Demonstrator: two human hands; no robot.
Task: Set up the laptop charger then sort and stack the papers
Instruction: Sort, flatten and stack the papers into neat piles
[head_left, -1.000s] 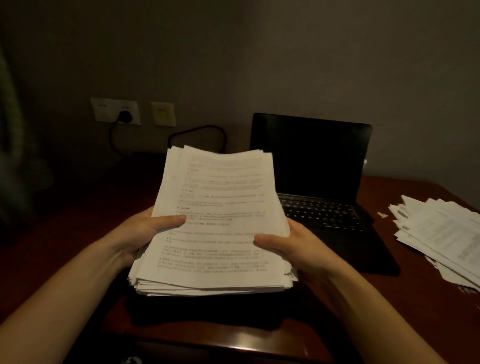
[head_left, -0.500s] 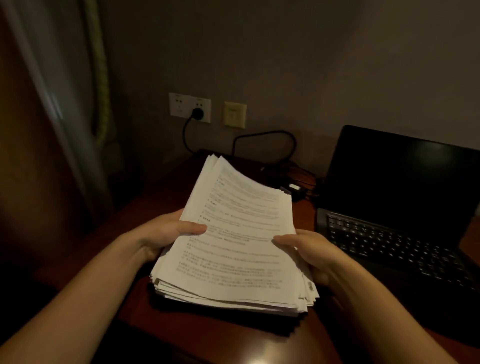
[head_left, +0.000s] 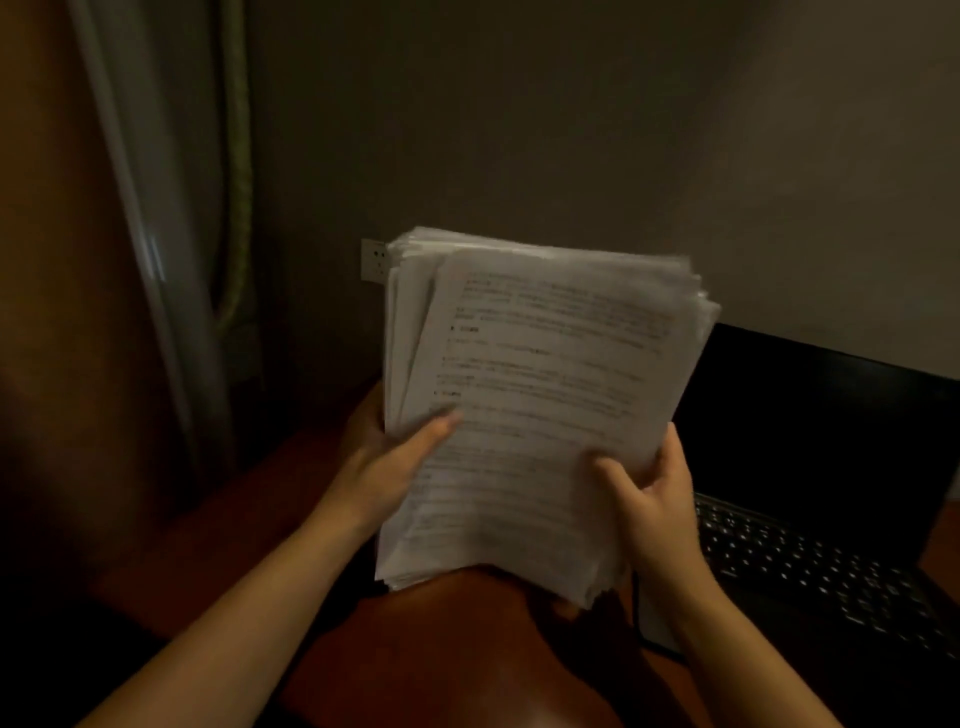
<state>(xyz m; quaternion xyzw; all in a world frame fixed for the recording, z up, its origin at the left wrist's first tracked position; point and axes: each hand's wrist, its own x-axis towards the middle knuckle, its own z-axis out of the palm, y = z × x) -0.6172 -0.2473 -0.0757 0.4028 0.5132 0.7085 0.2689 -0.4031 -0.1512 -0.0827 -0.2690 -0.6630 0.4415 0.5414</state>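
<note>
A thick stack of printed papers (head_left: 540, 405) stands nearly upright above the wooden desk (head_left: 447, 654), its sheets slightly fanned at the top left. My left hand (head_left: 395, 457) grips its left edge, thumb across the front page. My right hand (head_left: 649, 509) grips the lower right edge, thumb on the front. The open black laptop (head_left: 810, 499) sits to the right, screen dark, keyboard showing. The papers hide most of the wall socket (head_left: 375, 260); the charger and its cable are out of sight behind them.
A pale curtain (head_left: 156, 260) and a green cord (head_left: 236, 171) hang at the left. The desk's left edge drops into dark shadow. A plain wall (head_left: 519, 130) stands behind the desk.
Both hands have lifted the stack from lying flat near the desk and tilted it upright. The view has swung further left, so the second paper pile is out of frame.
</note>
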